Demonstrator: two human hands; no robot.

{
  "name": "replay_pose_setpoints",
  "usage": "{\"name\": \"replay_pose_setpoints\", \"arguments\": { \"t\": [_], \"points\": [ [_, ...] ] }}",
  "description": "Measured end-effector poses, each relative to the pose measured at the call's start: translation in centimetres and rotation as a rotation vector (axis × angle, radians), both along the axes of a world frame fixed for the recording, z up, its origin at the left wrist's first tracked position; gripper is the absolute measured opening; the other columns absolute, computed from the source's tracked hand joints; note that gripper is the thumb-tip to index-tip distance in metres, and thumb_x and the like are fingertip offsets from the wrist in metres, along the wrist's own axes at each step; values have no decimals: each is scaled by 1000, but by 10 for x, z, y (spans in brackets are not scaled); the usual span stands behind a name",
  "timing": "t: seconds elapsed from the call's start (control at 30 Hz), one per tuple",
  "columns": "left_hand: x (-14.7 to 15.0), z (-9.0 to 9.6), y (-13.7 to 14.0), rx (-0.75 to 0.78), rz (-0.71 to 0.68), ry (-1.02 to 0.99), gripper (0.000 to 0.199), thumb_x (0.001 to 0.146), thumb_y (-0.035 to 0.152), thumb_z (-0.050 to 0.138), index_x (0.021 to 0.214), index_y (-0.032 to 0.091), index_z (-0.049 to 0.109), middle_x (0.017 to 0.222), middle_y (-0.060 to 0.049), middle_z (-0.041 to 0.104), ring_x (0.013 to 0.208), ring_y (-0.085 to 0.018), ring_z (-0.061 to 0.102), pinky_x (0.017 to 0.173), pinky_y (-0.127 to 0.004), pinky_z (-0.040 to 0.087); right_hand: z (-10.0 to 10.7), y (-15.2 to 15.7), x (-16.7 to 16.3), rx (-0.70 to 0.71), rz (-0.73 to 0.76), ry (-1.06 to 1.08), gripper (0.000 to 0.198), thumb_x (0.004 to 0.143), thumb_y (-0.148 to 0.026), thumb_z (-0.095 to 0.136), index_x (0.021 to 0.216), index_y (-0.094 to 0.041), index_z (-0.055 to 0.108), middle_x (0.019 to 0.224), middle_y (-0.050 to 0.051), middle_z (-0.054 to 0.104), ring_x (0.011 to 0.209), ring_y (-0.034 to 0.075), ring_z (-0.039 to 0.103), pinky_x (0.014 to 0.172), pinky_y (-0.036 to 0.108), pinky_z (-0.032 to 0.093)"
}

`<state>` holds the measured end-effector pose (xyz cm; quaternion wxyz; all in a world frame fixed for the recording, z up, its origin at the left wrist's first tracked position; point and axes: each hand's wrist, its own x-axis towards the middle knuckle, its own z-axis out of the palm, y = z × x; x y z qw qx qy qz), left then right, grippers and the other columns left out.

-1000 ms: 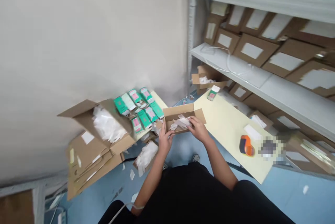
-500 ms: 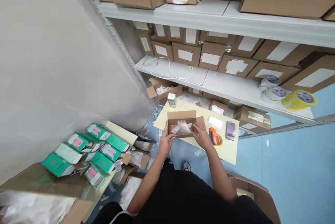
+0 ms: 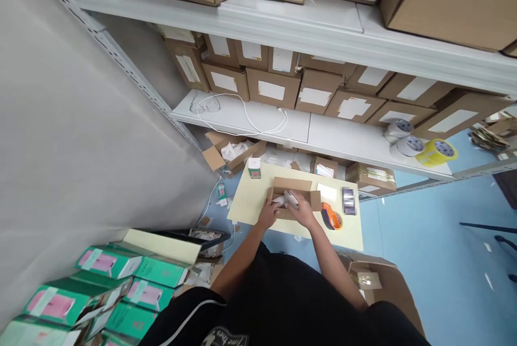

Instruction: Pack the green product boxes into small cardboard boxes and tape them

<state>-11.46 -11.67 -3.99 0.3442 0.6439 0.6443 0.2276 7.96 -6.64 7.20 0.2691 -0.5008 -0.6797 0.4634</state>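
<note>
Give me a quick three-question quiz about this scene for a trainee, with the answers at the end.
1. Multiple choice: seen from the camera, where is the orange tape dispenser relative to the open carton? (A) left (B) right (C) behind
2. Short answer: what stands on the table near its far left corner?
3. True or false: the right hand is on the tape dispenser.

Key:
1. B.
2. A small green box with a white top.
3. False: the right hand is at the open carton.
</note>
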Motion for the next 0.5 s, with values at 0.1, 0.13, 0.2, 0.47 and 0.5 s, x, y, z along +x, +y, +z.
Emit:
{"name": "replay_pose_setpoints", "arguments": {
  "t": [0.1,0.13,0.2,0.47,0.5],
  "points": [
    [-26,8,16,-38,-66,-44,53,88,23,66,142,18,64,165,-15,43,153,-34,41,122,-48,41,-14,26,-54,-209,-88,157,71,85,-57,71,147,-23,62,154,12,58,145,35,52,124,53,38],
    [-37,12,23,-17,-56,-61,52,89,23,65,140,18,64,159,-15,51,151,-32,44,122,-48,42,-18,36,-72,-266,-116,216,74,84,-59,71,147,-23,62,156,11,55,147,34,50,125,52,36],
    [-61,20,38,62,24,-82,45,93,23,60,137,18,66,148,-15,62,145,-29,51,121,-46,43,-26,57,-106,-351,-167,307,78,83,-63,70,150,-24,59,161,9,49,152,32,44,126,51,34],
    [-155,46,124,102,438,-130,55,99,30,57,152,15,51,161,-19,47,154,-31,39,126,-47,35,-42,97,-209,-522,-283,394,80,94,-60,56,165,-33,32,169,3,38,155,24,39,123,49,37],
    [-161,47,132,42,465,-138,58,99,33,58,153,12,49,162,-20,44,155,-33,37,126,-46,34,-45,95,-217,-544,-269,394,78,96,-60,54,165,-33,32,166,4,44,152,24,44,121,50,39]
  ]
}}
